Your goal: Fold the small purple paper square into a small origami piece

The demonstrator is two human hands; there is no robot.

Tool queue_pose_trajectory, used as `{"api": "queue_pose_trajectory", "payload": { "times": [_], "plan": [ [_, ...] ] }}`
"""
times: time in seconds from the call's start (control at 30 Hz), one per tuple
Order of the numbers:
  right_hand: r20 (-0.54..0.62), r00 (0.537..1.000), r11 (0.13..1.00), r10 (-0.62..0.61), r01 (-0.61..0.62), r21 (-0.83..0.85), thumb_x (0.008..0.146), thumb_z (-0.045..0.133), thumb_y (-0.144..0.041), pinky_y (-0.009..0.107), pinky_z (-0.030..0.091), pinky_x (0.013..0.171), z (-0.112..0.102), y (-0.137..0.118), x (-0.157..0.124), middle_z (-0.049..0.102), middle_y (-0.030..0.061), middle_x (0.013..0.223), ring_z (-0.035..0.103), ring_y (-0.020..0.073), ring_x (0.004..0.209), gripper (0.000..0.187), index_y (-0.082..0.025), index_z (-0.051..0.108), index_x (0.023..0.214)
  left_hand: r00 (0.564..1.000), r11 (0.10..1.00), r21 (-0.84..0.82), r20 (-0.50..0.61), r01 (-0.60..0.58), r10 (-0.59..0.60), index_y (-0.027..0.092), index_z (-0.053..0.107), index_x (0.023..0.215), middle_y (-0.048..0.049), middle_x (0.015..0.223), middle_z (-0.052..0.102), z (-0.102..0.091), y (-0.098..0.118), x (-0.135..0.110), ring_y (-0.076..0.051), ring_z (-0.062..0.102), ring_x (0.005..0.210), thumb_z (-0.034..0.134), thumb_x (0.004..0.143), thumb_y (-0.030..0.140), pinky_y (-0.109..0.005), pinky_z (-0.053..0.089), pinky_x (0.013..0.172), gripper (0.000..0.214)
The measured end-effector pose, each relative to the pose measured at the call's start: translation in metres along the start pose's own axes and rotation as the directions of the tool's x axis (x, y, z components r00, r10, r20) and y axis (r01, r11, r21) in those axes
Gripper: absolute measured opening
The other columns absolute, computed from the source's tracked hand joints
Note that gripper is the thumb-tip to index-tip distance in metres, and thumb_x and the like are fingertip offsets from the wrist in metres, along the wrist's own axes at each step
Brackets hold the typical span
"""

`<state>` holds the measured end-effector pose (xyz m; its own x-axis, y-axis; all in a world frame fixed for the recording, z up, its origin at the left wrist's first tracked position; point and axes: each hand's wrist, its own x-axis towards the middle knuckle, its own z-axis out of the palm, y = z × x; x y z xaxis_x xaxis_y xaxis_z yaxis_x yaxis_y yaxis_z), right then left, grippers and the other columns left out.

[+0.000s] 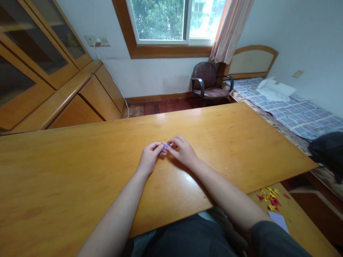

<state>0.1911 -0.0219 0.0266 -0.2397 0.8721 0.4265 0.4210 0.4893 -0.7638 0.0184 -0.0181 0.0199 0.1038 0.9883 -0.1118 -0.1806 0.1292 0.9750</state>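
Observation:
Between my two hands, just above the wooden table (88, 167), is a small piece of folded purple paper (166, 145). My left hand (151, 156) pinches its left side between thumb and fingers. On the other side, my right hand (183, 150) grips the paper's right end, with thumb below and fingers curled over. Fingers cover much of the paper, so its exact folded shape cannot be made out.
At the lower right, a lower wooden surface (300, 217) carries several yellow and red folded paper pieces (270, 197) and purple paper sheets (278, 221). Beyond the table stand a brown armchair (205, 76), a bed (302, 110) and a wooden cabinet (72, 96).

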Motion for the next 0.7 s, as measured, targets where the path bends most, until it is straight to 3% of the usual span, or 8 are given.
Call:
{"api": "queue_pose_trajectory", "payload": {
  "times": [0.23, 0.4, 0.7],
  "plan": [
    [0.013, 0.996, 0.97, -0.088, 0.088, -0.226, 0.092, 0.057, -0.025, 0.028, 0.047, 0.078, -0.002, -0.0058, 0.0001, 0.064, 0.007, 0.092, 0.06, 0.0176, 0.085, 0.01, -0.021, 0.066, 0.096, 1.0, 0.996, 0.085, -0.009, -0.018, 0.019, 0.015, 0.074, 0.078, -0.0049, 0.07, 0.072, -0.0017, -0.0016, 0.0007, -0.014, 0.061, 0.059, 0.075, 0.073, 0.041, -0.024, 0.046, 0.057, 0.027],
    [0.05, 0.987, 0.937, -0.156, 0.163, -0.308, 0.096, 0.052, -0.026, 0.029, 0.046, 0.081, -0.0025, -0.0046, -0.0014, 0.067, 0.0092, 0.101, 0.061, 0.0189, 0.09, 0.016, -0.022, 0.067, 0.098, 1.0, 0.998, 0.057, -0.007, -0.019, 0.02, 0.015, 0.072, 0.073, -0.0035, 0.069, 0.07, 0.0014, 0.0011, -0.0007, -0.014, 0.062, 0.062, 0.077, 0.071, 0.039, -0.025, 0.049, 0.062, 0.025],
    [0.106, 0.978, 0.891, -0.18, 0.208, -0.404, 0.099, 0.046, -0.027, 0.029, 0.045, 0.077, 0.0003, -0.0021, -0.0019, 0.068, 0.0099, 0.095, 0.06, 0.0189, 0.085, 0.024, -0.022, 0.068, 0.093, 1.0, 0.999, -0.03, -0.002, 0.017, -0.017, 0.016, 0.071, 0.072, -0.0013, 0.066, 0.068, 0.0054, 0.0064, -0.0032, -0.012, 0.059, 0.06, 0.076, 0.068, 0.033, -0.023, 0.047, 0.061, 0.018]
  ]
}}
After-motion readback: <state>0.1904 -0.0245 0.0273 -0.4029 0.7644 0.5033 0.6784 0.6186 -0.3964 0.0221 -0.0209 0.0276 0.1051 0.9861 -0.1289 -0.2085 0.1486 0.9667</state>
